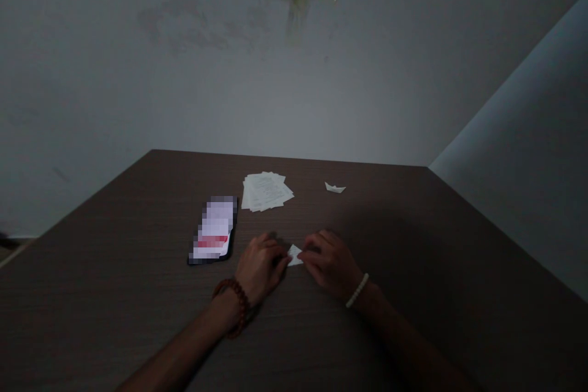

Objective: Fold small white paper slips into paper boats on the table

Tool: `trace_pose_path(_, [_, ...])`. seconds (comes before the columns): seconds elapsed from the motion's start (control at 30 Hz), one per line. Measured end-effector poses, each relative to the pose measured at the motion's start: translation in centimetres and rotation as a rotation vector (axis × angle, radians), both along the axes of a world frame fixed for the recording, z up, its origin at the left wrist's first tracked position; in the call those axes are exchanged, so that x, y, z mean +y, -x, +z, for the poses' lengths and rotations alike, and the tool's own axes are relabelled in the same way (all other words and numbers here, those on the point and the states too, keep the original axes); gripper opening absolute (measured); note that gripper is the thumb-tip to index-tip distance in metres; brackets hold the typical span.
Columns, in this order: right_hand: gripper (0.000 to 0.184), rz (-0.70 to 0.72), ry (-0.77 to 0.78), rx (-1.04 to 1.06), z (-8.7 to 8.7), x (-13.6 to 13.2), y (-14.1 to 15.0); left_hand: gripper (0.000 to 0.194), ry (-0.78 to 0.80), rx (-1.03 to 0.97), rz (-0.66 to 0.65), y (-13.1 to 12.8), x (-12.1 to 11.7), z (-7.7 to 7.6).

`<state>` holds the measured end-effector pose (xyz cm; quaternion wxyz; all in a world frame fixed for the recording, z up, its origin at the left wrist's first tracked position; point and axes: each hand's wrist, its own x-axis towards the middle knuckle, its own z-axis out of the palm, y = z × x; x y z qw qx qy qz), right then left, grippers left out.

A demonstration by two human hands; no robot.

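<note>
A small folded piece of white paper [294,255] with a pointed top lies between my two hands, low over the table. My left hand [263,264] pinches its left edge with thumb and fingers; a brown bead bracelet circles that wrist. On the opposite edge, my right hand [329,261] has its thumb and fingertips closed on the paper, and a pale bead bracelet sits on this wrist. My fingers cover the paper's side edges.
A phone [214,229] with a lit, blurred screen lies left of my hands. Beyond them is a loose stack of printed paper sheets [266,191]. A small folded paper boat [335,188] stands at the back right. The brown table [138,214] meets a wall behind.
</note>
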<state>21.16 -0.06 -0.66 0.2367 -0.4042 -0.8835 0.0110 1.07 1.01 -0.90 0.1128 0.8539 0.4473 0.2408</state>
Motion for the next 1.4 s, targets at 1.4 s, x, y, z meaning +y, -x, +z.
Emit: trace_pose_path(1.4, [0.038, 0.103, 0.056, -0.290, 0.8, -1.8, -0.7, 0.008, 0.114, -0.028, 0.029, 0.1, -0.1, -0.4])
